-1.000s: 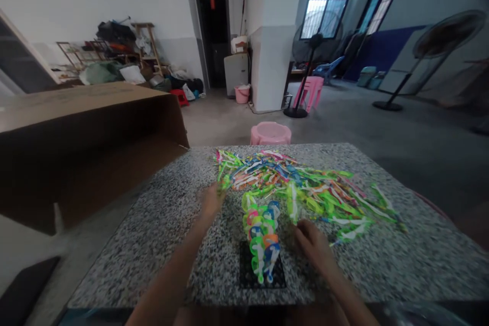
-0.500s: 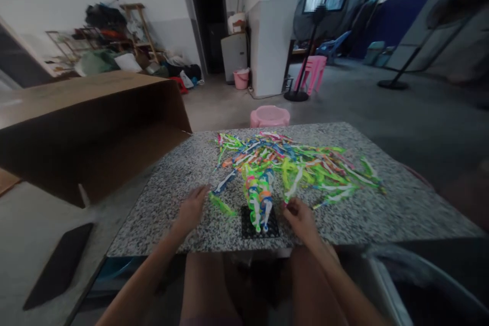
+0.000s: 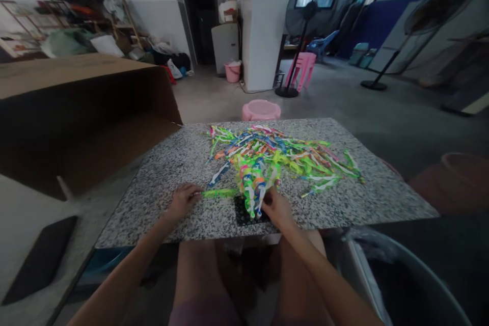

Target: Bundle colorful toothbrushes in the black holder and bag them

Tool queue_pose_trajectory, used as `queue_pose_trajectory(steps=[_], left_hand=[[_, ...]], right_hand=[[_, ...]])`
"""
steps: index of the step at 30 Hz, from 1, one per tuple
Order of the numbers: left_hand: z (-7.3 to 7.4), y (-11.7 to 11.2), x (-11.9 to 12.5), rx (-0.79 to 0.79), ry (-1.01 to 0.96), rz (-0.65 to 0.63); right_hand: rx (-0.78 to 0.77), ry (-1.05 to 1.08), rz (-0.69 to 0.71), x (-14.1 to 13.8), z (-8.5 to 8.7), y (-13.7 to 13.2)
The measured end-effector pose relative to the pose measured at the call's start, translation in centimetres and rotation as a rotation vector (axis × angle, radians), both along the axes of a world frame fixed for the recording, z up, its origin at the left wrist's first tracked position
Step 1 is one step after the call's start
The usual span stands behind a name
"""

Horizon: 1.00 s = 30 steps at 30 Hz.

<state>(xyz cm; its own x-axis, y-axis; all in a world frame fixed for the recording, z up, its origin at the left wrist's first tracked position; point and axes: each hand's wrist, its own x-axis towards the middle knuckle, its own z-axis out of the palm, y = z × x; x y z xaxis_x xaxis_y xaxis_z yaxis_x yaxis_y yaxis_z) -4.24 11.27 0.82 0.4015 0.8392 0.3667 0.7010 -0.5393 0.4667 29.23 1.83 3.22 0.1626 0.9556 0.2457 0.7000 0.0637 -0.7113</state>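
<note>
While the hands lie apart, the left hand (image 3: 183, 202) touches a green plastic strip (image 3: 219, 193) on the stone table (image 3: 153, 214), and the right hand (image 3: 278, 209) touches the stack of colored strips (image 3: 251, 186) on a black mat (image 3: 241, 212); grip unclear, light steadying advised.

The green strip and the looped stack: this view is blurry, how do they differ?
The lime-green strip is single and lies flat on the speckled granite tabletop, at the fingertips of the left hand; the looped stack is multicoloured, much bulkier, and heaps up on the black mat, against the right hand. Both are bright and made of narrow strips.
</note>
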Motion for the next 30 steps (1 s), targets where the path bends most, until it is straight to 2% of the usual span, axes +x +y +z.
queue_pose_trajectory(steps=[4,6,8,9,11,14,17,20,24,30], left_hand=[[1.0,-1.2,-0.6,-0.137,-0.146,-0.005],[1.1,-2.9,-0.7,-0.252,-0.325,0.086],[1.0,-5.0,0.0,-0.405,-0.585,0.202],[0.9,-6.0,0.7,-0.485,-0.72,0.228],[0.8,-7.7,2.9,-0.601,-0.944,0.195],[0.6,-8.6,7.5,-0.6,-1.085,0.079],[0.4,-8.0,11.6,-0.482,-1.014,-0.012],[0.1,-7.4,14.1,-0.338,-0.79,-0.049],[0.0,-7.4,14.9,-0.144,-0.576,-0.015],[-0.4,-7.2,15.0,-0.078,-0.344,0.047]], right_hand=[[-0.028,-0.051,0.012,0.4,0.6,0.2],[-0.049,-0.071,0.022,0.7,0.6,0.4],[-0.06,-0.098,0.029,0.8,0.5,0.5],[-0.061,-0.108,0.029,0.8,0.4,0.5],[-0.063,-0.133,0.019,0.8,0.2,0.4],[-0.076,-0.233,-0.012,0.4,0.1,0.1],[-0.098,-0.347,-0.017,0.0,0.4,0.0],[-0.116,-0.388,-0.02,-0.3,0.7,0.0],[-0.113,-0.353,-0.012,-0.5,0.7,0.0],[-0.128,-0.346,0.004,-0.7,0.9,0.3]])
